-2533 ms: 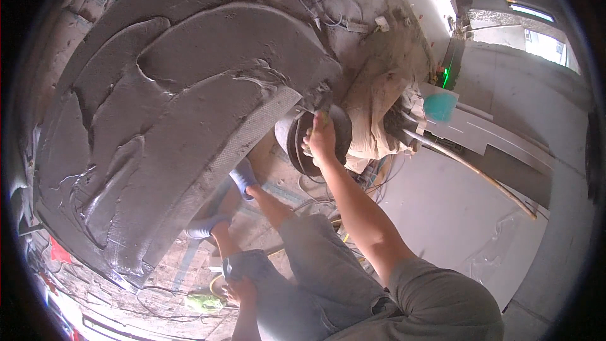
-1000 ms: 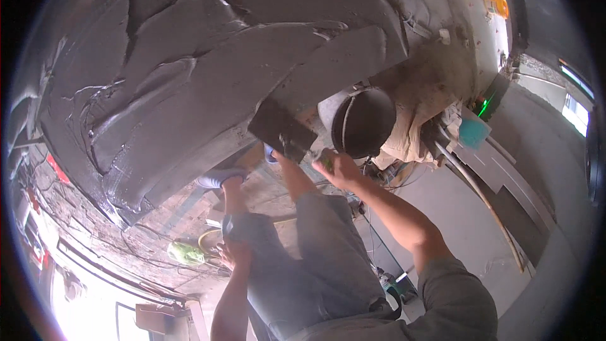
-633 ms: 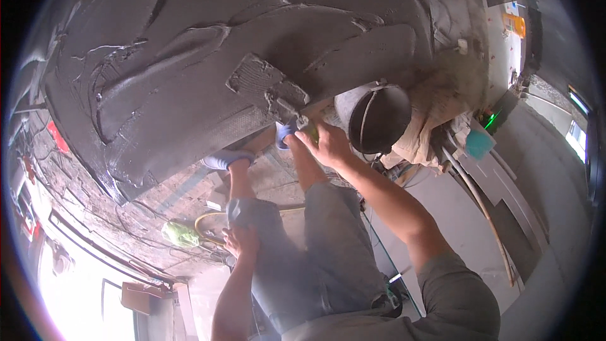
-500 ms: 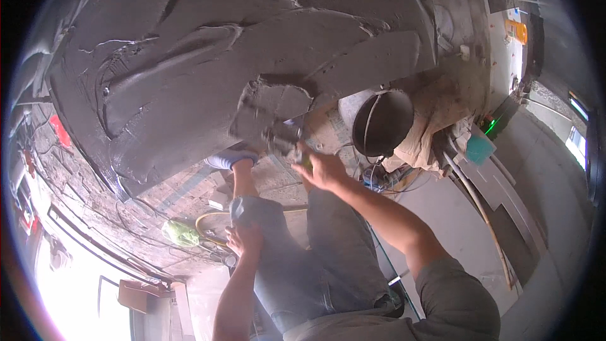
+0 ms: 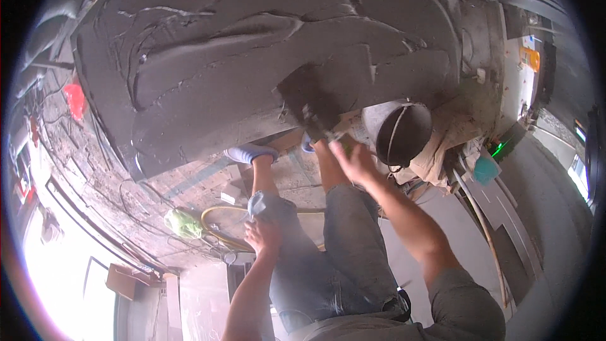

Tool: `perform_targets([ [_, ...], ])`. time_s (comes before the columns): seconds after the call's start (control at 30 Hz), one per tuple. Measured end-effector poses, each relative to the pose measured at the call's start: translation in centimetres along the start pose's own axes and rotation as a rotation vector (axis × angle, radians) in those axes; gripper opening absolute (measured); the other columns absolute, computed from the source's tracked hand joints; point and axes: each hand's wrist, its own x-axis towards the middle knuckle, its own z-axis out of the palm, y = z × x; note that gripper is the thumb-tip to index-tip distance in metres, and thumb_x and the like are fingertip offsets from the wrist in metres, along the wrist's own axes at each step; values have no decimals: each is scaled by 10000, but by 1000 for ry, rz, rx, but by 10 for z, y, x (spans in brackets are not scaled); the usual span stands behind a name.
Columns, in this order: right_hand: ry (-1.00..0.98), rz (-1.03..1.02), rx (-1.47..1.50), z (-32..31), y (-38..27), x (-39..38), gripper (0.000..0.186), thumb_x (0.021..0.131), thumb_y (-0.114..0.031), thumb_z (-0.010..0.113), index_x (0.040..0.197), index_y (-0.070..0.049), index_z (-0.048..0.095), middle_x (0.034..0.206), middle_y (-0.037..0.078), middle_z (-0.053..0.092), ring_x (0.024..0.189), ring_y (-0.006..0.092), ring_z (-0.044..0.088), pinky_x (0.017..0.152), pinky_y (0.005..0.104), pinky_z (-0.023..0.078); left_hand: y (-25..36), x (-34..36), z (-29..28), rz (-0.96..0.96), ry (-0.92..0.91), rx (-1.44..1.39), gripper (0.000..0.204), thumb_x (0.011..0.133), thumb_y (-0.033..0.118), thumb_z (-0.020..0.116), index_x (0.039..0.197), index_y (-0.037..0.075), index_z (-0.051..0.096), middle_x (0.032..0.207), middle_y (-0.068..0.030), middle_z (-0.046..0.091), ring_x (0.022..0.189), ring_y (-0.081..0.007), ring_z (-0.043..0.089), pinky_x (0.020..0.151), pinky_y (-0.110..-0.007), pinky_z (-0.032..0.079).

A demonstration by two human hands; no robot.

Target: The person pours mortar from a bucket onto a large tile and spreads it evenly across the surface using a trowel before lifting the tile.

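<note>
A large panel [image 5: 214,63] is coated in wet grey mortar with uneven ridges. My right hand [image 5: 353,161] grips the handle of a square trowel [image 5: 305,95], whose dark blade is over the panel's near edge. Right of the trowel, a metal bucket [image 5: 404,139] with a wire handle sits beside the panel; its contents are hard to make out. My left hand [image 5: 262,235] rests at my left knee with its fingers apart and holding nothing.
Crumpled paper sacks [image 5: 429,164], a long pole [image 5: 480,227] and pale boards [image 5: 511,227] lie to the right. A yellow hose [image 5: 208,221], green plastic bag [image 5: 183,223] and red object [image 5: 76,100] are on the littered floor. An orange item [image 5: 530,58] stands far right.
My right hand has left the bucket's top and carried the trowel along the panel's near edge, turning its blade. The whole view has swung, so the panel now crosses the top of the picture.
</note>
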Motion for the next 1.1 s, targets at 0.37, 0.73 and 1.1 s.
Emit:
perform_targets([
  [0.37,132,-528,-290,130,-52,-16,526,921,-561,629,1070,-57,635,750,142,686,596,326,673,510,406,521,-15,1,12,-33,-26,-187,661,885,438,596,1376,14,472,1353,-261,494,1241,-397,549,1036,-496,432],
  [0.73,-76,-440,-274,156,-25,-41,406,944,-460,638,1012,-60,622,635,143,629,598,377,656,564,490,521,-19,8,29,14,4,-227,654,891,441,557,1375,10,469,1325,-254,504,1226,-391,557,1021,-502,440],
  [1.1,3,-196,-338,146,-85,-2,627,979,-567,516,1000,35,688,908,256,704,885,448,684,790,494,542,-43,9,26,41,-3,-241,705,862,455,606,1379,-5,468,1271,-228,544,1157,-376,597,967,-499,460],
])
